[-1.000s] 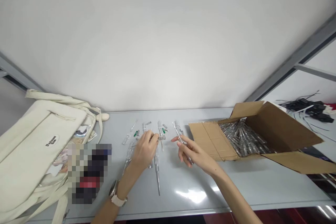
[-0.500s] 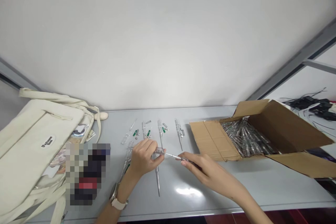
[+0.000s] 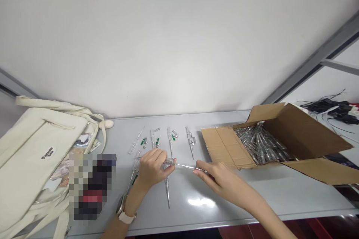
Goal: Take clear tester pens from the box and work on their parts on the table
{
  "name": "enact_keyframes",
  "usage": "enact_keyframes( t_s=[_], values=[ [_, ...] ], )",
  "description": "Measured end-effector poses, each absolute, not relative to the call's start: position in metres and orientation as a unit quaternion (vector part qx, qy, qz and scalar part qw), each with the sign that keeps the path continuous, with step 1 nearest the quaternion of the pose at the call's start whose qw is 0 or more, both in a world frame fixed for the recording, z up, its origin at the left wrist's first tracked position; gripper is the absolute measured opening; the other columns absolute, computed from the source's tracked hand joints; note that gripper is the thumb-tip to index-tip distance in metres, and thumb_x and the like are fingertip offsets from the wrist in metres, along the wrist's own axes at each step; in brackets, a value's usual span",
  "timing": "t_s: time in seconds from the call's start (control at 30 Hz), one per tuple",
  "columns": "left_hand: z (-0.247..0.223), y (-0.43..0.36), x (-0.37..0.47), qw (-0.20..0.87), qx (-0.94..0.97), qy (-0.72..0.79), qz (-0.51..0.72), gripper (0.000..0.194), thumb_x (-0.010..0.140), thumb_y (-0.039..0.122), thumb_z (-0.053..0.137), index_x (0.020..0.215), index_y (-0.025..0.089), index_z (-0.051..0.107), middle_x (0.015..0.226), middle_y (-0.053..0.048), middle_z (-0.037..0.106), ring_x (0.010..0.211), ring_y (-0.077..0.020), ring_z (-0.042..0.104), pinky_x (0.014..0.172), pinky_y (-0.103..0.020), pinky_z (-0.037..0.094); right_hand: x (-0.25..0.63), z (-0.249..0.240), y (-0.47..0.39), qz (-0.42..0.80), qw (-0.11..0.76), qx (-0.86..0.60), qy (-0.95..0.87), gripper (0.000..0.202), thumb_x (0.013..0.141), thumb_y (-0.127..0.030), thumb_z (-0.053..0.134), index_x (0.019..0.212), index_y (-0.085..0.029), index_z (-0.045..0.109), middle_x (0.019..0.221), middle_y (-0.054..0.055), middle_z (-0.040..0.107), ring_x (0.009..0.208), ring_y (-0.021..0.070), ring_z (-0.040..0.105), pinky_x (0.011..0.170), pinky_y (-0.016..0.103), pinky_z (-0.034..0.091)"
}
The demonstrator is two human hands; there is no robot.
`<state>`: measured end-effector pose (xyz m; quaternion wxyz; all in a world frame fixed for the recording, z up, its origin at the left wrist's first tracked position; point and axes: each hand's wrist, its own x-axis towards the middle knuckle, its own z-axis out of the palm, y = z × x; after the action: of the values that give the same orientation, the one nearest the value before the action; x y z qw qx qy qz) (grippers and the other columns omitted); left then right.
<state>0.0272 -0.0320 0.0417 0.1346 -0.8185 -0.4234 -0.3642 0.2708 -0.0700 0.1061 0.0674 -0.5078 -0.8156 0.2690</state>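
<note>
Work on the clear tester screwdriver (image 3: 169,161), raised over the grey table (image 3: 238,201), looks midway: the left hand's (image 3: 153,165) fingers wrap its handle, and the right hand's (image 3: 214,174) thumb and fingers pinch a slim screwdriver (image 3: 186,166), tip at the handle's end. Beyond, a row of testers (image 3: 189,136) beside loose green strips (image 3: 173,137) seems unassembled; rightward, a cardboard box (image 3: 224,145) holds many more

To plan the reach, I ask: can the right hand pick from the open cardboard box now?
Probably not: the right hand holds a slim screwdriver, though the cardboard box looks unblocked.
</note>
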Motion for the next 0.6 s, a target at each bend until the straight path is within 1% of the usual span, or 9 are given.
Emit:
enact_keyframes(
  t_s=[0.4, 0.5, 0.6],
  values=[
    [0.0395, -0.0309, 0.0284, 0.165, -0.821, -0.417, -0.352, 0.032, 0.081, 0.028, 0.062, 0.058, 0.02, 0.041, 0.052, 0.005, 0.039, 0.052, -0.0116, 0.036, 0.051, -0.027, 0.026, 0.27, 0.1061, -0.0674, 0.259, 0.075, -0.507, -0.819, 0.035, 0.102, -0.041, 0.035, 0.075, -0.021, 0.046, 0.053, -0.006, 0.035, 0.047, 0.0094, 0.025, 0.051, 0.025, 0.014],
    [0.0383, -0.0322, 0.0284, 0.176, -0.827, -0.413, -0.338, 0.029, 0.08, 0.026, 0.061, 0.058, 0.02, 0.043, 0.052, 0.004, 0.041, 0.052, -0.0119, 0.038, 0.051, -0.028, 0.027, 0.2722, 0.1044, -0.067, 0.284, 0.077, -0.509, -0.809, 0.038, 0.102, -0.043, 0.036, 0.073, -0.021, 0.047, 0.051, -0.007, 0.031, 0.047, 0.0092, 0.023, 0.05, 0.025, 0.016],
    [0.0358, -0.0348, 0.03, 0.16, -0.84, -0.409, -0.32, 0.023, 0.078, 0.022, 0.057, 0.058, 0.02, 0.045, 0.053, 0.003, 0.044, 0.053, -0.0122, 0.04, 0.052, -0.028, 0.028, 0.2733, 0.1019, -0.0658, 0.331, 0.075, -0.501, -0.796, 0.041, 0.101, -0.044, 0.035, 0.07, -0.02, 0.046, 0.05, -0.007, 0.027, 0.048, 0.009, 0.021, 0.049, 0.025, 0.018]
  ],
)
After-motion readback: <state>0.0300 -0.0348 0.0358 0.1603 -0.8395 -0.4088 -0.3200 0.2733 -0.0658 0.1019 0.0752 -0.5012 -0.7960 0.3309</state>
